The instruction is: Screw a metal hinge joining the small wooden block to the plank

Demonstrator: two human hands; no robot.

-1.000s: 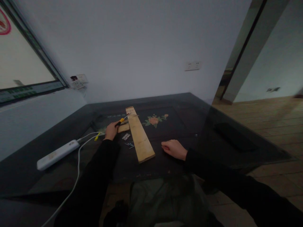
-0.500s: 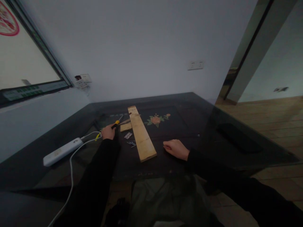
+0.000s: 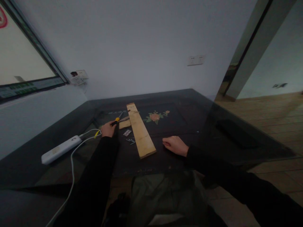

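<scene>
My left hand point(image 3: 108, 129) is closed around the dark handle of a screwdriver point(image 3: 117, 119), which has a yellow collar and a thin metal shaft pointing away from me. To its right a long wooden board point(image 3: 142, 134) lies flat on the dark table. A short piece of wood point(image 3: 125, 124) sits at the board's left side. Nearby are a metal hinge point(image 3: 127, 132) and several screws point(image 3: 131, 141). On the other side of the board my right hand point(image 3: 175, 145) rests on the table, fingers curled in, apart from the wood; whether anything is inside it is hidden.
A white power strip point(image 3: 62, 149) with a cable lies on the left of the table point(image 3: 189, 104). At the right lies a flat black object point(image 3: 236, 134). A small shiny piece point(image 3: 198, 131) sits right of centre. The wall stands behind the table.
The view has tilted slightly, so the whole scene sits a little higher in the picture. Both hands and the things on the table keep their places.
</scene>
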